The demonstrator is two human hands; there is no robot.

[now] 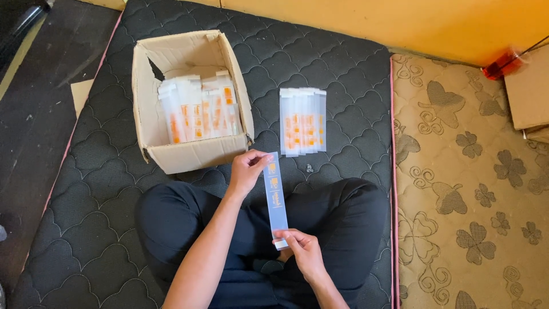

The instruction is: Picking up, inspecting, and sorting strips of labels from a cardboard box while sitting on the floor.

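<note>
Black quilted mattress (320,63) on the floor, person sitting cross-legged on it. Left hand (247,170) pinches the top of a long clear sleeve (276,194), right hand (302,247) pinches the bottom, so it's stretched upright over the lap. Cardboard box (150,109) of sleeves sits just ahead, with a loose stack (302,121) beside it.

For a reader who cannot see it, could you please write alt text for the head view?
Left hand and right hand hold a long clear packet by its ends above crossed legs. Ahead on the black quilted mattress sit a cardboard box of packets and a loose stack.
</note>
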